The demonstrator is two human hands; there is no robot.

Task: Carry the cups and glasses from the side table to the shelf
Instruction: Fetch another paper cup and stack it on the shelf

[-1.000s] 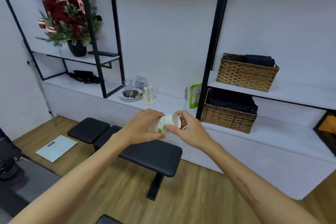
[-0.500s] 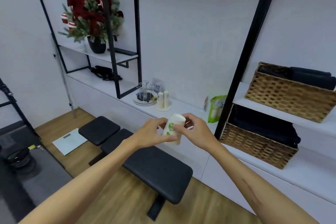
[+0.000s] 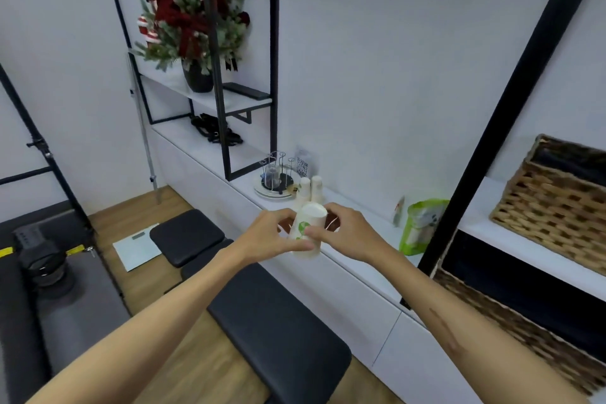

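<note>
A white paper cup with a green print (image 3: 308,229) is upside down in mid-air, in front of the white shelf (image 3: 357,216). My left hand (image 3: 270,236) grips its left side and my right hand (image 3: 344,234) grips its right side. Just behind it, two more white paper cup stacks (image 3: 311,188) stand on the shelf. To their left a wire glass rack on a plate (image 3: 277,178) holds a clear glass.
A black padded bench (image 3: 262,305) runs below my arms, along the low white cabinet. A green packet (image 3: 421,228) leans by the black upright post (image 3: 511,102). Wicker baskets (image 3: 554,203) sit at right. A potted red plant (image 3: 193,20) is on the upper shelf. A scale (image 3: 137,246) lies on the floor.
The cup has turned from lying tilted to upright and inverted between both hands. The view has moved closer to the shelf and turned left.
</note>
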